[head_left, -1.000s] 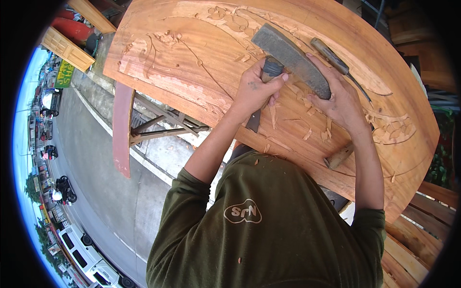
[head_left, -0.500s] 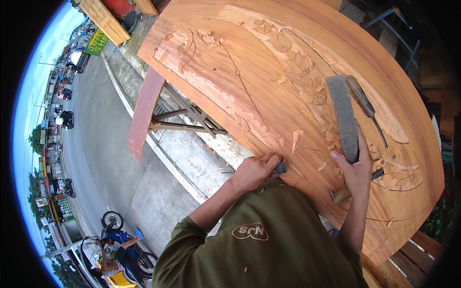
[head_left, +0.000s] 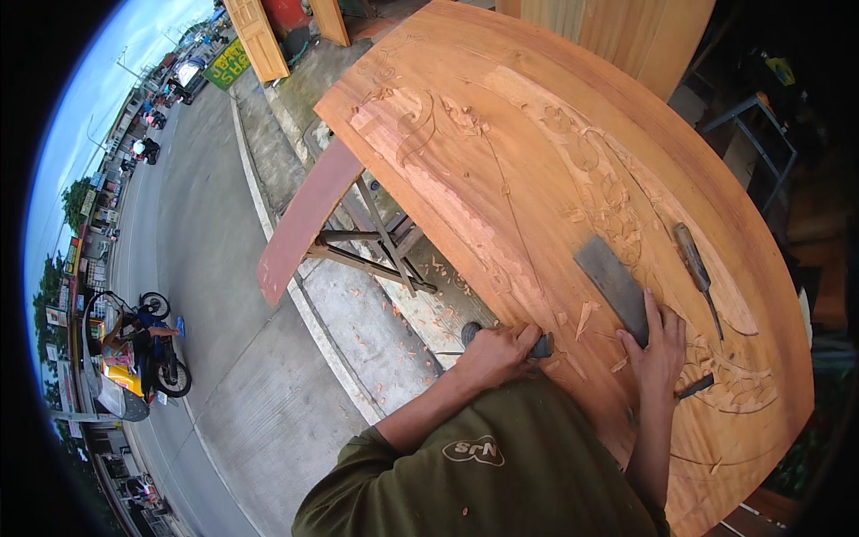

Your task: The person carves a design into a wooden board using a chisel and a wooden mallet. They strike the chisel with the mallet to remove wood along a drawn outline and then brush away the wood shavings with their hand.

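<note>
A large wooden panel (head_left: 573, 224) carved with leaves and curving bands lies before me. My right hand (head_left: 660, 358) is closed round the near end of a long grey sharpening stone (head_left: 614, 285), which slants over the panel. At the panel's near left edge, my left hand (head_left: 501, 356) is wrapped round a dark-handled tool (head_left: 540, 346). Dark parts stick out on both sides of the fist, and its kind is hidden. To the right of the stone lies a carving chisel (head_left: 692, 258) with a worn handle and a thin shaft. A short dark piece (head_left: 696, 387) rests beside my right wrist.
Wood shavings (head_left: 586, 319) are scattered over the panel and the ground. A reddish board (head_left: 309, 219) on a wooden stand (head_left: 376, 237) is at the left. Beyond the kerb runs a road with a motorcycle (head_left: 157, 345). Panelled doors (head_left: 258, 40) lean at the back.
The view has shifted, so the panel appears lower and further right. The stone in my right hand has swung its far end leftward. More of the tool shows at my left fist.
</note>
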`<state>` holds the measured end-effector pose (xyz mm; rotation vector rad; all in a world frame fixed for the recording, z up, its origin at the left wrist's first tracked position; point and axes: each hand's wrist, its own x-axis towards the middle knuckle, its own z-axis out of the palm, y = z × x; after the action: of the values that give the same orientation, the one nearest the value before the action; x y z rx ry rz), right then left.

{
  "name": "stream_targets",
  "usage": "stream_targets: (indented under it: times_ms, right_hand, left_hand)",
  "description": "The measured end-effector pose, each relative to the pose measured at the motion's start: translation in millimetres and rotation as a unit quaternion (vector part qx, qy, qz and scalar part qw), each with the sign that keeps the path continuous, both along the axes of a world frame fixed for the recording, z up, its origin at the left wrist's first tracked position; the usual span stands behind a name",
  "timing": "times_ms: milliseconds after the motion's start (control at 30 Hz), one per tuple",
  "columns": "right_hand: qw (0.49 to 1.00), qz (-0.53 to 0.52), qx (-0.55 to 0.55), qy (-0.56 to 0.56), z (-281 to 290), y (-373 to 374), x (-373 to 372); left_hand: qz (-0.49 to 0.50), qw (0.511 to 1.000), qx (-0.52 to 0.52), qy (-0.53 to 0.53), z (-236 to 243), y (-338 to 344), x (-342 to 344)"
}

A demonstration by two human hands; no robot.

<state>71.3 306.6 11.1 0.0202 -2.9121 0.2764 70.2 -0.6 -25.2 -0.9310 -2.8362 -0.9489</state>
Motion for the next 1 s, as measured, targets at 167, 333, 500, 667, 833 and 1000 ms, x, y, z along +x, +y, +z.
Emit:
stream_targets:
  times_ms: [167,333,500,667,833,1000]
  right_hand:
    - [0.995,-0.056,-0.055,-0.056,5.6,-6.9,-1.5]
    - [0.993,-0.111,-0.036,-0.032,3.0,-18.9,1.0]
    - [0.989,-0.128,0.042,0.062,-9.3,-39.5,3.1]
    - [0.988,-0.031,0.032,0.149,-15.4,-67.3,20.9]
    - [0.988,0.117,-0.051,0.083,-22.4,-97.5,88.7]
    - [0.991,0.056,-0.102,-0.065,-28.1,-91.7,191.1]
  left_hand:
    - [0.12,0.993,-0.007,0.005,-15.2,-55.7,-22.1]
    - [0.235,0.972,-0.023,-0.01,-24.4,-106.1,-38.4]
    - [0.278,0.961,0.001,-0.005,-19.6,-130.6,-63.0]
    - [0.253,0.966,-0.024,0.044,-16.2,-138.1,-109.9]
    - [0.191,0.959,-0.134,0.162,-22.3,-130.1,-182.0]
    - [0.163,0.969,-0.04,0.179,-37.9,-119.1,-241.1]
